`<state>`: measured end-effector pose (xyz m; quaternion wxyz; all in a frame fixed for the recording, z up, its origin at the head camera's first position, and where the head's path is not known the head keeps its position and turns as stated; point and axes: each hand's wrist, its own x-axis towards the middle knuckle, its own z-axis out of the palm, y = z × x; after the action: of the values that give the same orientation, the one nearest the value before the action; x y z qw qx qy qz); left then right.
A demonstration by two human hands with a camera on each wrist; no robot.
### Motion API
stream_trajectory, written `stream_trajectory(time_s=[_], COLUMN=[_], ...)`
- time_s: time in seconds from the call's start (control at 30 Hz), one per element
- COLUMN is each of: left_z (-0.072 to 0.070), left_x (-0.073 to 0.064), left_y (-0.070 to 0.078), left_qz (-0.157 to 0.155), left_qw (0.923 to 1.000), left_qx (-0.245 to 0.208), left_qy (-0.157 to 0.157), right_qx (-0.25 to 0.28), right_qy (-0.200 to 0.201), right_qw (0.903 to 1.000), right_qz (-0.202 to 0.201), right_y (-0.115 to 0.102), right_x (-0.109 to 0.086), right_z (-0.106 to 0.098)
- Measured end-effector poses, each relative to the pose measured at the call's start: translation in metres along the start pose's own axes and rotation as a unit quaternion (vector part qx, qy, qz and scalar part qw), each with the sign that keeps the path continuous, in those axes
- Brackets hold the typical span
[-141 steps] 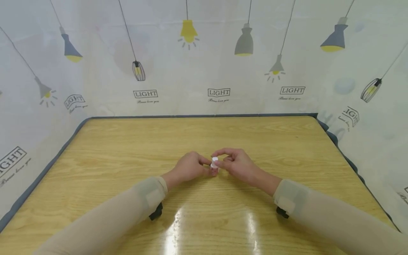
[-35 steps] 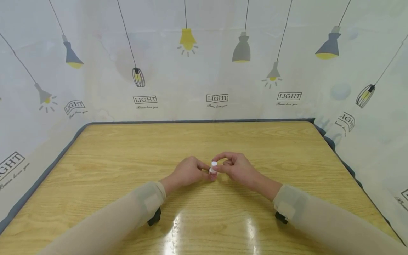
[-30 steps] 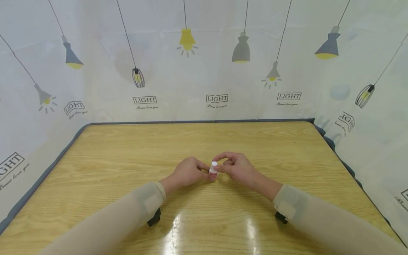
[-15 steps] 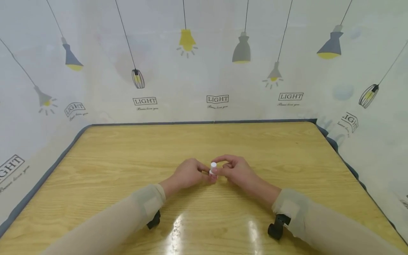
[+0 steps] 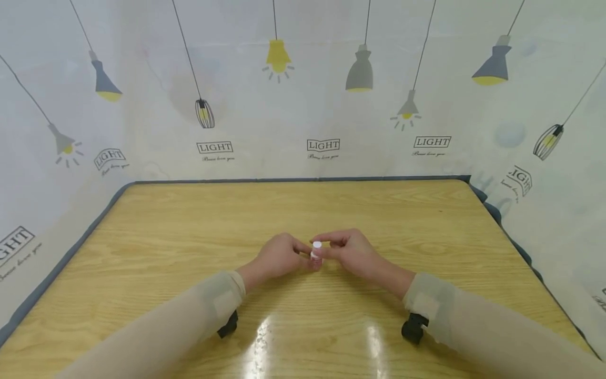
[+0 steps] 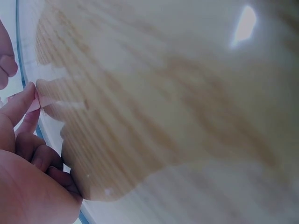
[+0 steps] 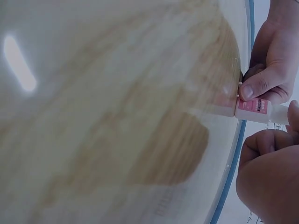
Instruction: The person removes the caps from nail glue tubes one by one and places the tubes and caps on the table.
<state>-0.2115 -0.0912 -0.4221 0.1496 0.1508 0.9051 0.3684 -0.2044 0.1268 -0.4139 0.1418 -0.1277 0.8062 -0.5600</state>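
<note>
A small white bottle (image 5: 315, 262) with a pink label (image 7: 256, 105) stands upright on the wooden table, a white cap (image 5: 317, 245) on top. My left hand (image 5: 278, 256) holds the bottle low on its body, thumb and finger on either side. My right hand (image 5: 356, 252) pinches the cap between thumb and index finger, with the other fingers curled in. In the left wrist view, fingers hide most of the bottle. The right wrist view shows its label and, at the frame's edge, part of the cap.
The glossy wooden table (image 5: 199, 216) has a dark blue edge. Behind and beside it hangs a pale wall covering (image 5: 265, 121) printed with lamps. A black wrist device (image 5: 414, 327) sits under the right sleeve, another (image 5: 229, 324) under the left.
The right index finger has shifted on the cap and the right wrist has rotated, exposing more of its black device. The left hand keeps its hold; the bottle stays in place.
</note>
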Motion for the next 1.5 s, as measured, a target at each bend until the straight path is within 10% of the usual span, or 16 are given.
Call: stream_trajectory(time_s=[1.5], left_z=[-0.0027], left_x=[0.0020], left_y=[-0.0003], left_qz=[-0.004], left_qw=[0.9999], left_qx=[0.002], left_qy=[-0.011], right_qx=[-0.031], right_qy=[0.009], right_qw=[0.9993], right_qz=[-0.019], right_y=[-0.0054], right_x=[-0.0039], right_z=[0.0025])
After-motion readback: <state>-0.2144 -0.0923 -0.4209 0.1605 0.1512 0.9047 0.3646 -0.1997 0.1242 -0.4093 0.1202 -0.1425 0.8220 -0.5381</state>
